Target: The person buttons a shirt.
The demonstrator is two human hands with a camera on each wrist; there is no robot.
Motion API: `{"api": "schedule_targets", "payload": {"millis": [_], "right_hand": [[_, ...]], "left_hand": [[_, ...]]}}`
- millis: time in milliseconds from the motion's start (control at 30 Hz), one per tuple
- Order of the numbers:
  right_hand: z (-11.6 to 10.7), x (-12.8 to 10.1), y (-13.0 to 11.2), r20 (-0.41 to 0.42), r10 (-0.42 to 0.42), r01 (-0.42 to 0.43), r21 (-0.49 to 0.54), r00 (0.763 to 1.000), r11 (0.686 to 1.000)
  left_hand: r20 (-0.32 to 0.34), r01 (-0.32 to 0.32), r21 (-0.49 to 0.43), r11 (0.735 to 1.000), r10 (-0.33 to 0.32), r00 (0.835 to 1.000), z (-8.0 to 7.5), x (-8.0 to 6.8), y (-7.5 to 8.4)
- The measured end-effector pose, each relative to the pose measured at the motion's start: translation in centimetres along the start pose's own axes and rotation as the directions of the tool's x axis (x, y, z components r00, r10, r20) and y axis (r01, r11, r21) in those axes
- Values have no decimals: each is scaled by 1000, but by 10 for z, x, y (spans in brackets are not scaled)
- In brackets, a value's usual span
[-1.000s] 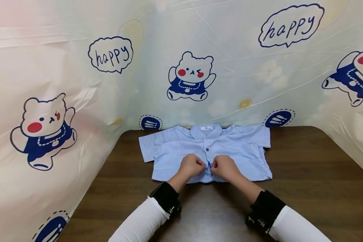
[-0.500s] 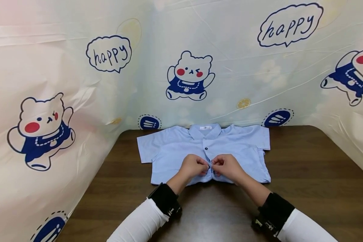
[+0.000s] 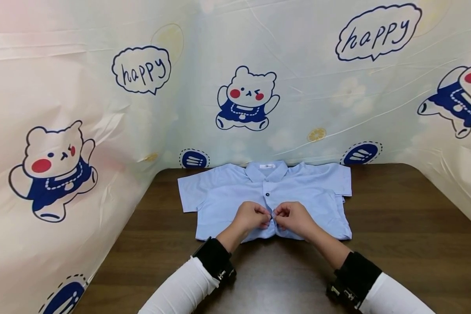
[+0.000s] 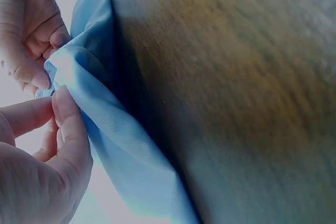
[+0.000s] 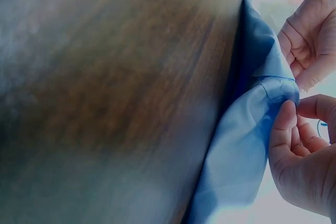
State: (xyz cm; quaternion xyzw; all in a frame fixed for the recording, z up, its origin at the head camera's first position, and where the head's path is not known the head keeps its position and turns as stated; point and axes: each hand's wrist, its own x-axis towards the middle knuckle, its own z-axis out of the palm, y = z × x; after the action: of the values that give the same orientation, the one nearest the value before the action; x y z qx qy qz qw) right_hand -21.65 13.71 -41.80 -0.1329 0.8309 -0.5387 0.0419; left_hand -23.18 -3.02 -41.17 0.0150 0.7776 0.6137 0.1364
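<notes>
Blue shirt [image 3: 221,203] pinched by left grip [image 3: 252,215], right grip [image 3: 293,216].

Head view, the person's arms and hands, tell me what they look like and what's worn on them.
The left sleeve and right sleeve are white and slightly creased. A wide black left wristband and matching right wristband each carry a small dark device with pale markings, too small to read. The left hand and right hand wear no gloves.

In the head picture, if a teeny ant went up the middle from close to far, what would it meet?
Left hand and right hand side by side → dark shirt button → white collar label → winking bear printed on the backdrop.
</notes>
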Motion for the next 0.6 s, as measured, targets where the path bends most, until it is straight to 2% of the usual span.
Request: {"api": "schedule_targets", "payload": {"millis": [200, 367, 467, 600], "right_hand": [[-1, 2, -2, 10, -6, 6, -8, 1000, 1000], [0, 3, -2, 23, 17, -17, 15, 1000, 1000], [0, 4, 0, 33, -6, 7, -12, 999, 1000], [1, 4, 1, 30, -40, 42, -58, 999, 997]], "left_hand": [[-16, 8, -43, 999, -9, 1000, 1, 0, 1], [-16, 68, -141, 988, -71, 997, 4, 2, -1], [-17, 90, -195, 977, -95, 995, 4, 3, -1], [-18, 57, -158, 986, -61, 998, 4, 1, -1]]}}
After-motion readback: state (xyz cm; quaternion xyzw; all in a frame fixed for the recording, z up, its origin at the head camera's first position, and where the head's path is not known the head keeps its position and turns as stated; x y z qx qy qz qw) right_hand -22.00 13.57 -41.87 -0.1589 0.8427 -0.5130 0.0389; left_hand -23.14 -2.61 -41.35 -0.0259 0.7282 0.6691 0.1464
